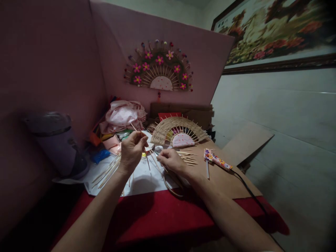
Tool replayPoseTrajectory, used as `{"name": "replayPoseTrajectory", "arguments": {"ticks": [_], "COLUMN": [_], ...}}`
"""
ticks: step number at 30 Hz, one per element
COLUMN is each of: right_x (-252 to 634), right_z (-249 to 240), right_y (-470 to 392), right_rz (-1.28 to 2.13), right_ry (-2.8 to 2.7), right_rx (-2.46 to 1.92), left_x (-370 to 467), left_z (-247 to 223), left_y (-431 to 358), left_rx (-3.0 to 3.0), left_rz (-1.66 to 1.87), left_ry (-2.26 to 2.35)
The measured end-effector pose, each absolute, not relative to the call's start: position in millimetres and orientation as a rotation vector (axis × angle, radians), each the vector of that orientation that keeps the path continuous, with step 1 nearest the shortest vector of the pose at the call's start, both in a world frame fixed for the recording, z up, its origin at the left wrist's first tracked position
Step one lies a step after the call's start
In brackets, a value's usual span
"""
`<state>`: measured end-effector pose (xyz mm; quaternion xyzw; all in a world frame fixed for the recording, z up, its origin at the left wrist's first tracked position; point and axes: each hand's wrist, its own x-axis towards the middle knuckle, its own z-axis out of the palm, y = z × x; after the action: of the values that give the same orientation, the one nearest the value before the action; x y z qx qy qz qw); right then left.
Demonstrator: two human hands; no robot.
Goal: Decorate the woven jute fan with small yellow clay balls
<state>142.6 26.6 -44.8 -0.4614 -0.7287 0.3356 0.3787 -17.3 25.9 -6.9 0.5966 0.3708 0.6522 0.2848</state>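
Observation:
My left hand (132, 152) is closed in a pinch around a thin wooden stick (147, 162), which slants down to the right over the white sheet. Just right of it, my right hand (172, 161) has its fingertips pressed together; what they pinch, if anything, is too small to make out. A bent tan strip (170, 189) curves below the right hand. Behind both hands stands a half-round fan (162, 130) of woven twine on sticks, with a pink dotted half-disc (183, 140) at its base. Pointed sticks (190, 160) lie beside the right hand.
A flower-patterned glue gun (217, 160) rests on brown cardboard (231, 185), its cord trailing right. More sticks (107, 171) lie left on the white sheet (91, 185). Pink cloth (124, 113), coloured packets and a purple cylinder (60, 147) stand behind. A flowered fan (159, 66) hangs on the panel.

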Motion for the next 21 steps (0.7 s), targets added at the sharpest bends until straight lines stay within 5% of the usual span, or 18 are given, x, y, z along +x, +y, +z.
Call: {"name": "replayPoseTrajectory", "arguments": {"ticks": [7,21], "right_x": [135.9,130.1], "right_z": [-45.7,-61.3], "right_y": [19.9,19.7], "right_rz": [1.18,1.142], "right_ry": [-1.652,-1.799], "right_rx": [-0.94,-0.837], "left_x": [-12.7,-9.9], "left_z": [-5.9,-14.1], "left_y": [22.7,26.0], "left_rx": [1.498,1.492], "left_rz": [1.652,1.629], "left_ry": [1.0,0.947]}}
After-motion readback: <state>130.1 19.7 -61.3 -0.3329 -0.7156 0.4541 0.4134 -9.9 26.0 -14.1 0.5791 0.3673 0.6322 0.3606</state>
